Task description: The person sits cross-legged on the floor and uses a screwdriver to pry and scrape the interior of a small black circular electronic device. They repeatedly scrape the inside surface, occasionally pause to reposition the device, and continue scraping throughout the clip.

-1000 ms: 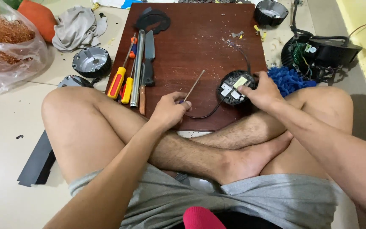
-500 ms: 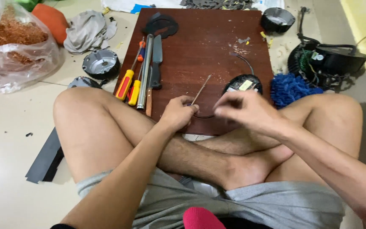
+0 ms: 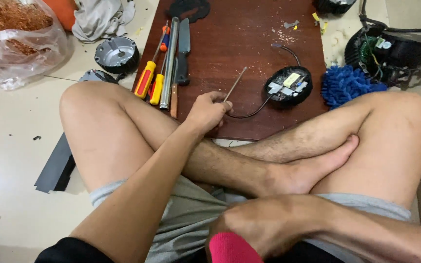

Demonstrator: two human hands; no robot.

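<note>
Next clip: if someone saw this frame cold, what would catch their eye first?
Probably the left hand pinching a thin metal rod over the dark red-brown wooden board, beside a round black opened electronic unit with its circuit parts showing. The right hand is down in the lap, gripping a bright pink object. Left of the board lie yellow-and-red-handled screwdrivers, and a clear plastic bag of copper wire scraps fills the top left corner.

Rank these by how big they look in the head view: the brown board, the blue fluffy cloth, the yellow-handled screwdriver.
1. Brown board, by far the largest.
2. Blue fluffy cloth.
3. Yellow-handled screwdriver, longer than the cloth but much thinner, so this pair is close.
</note>
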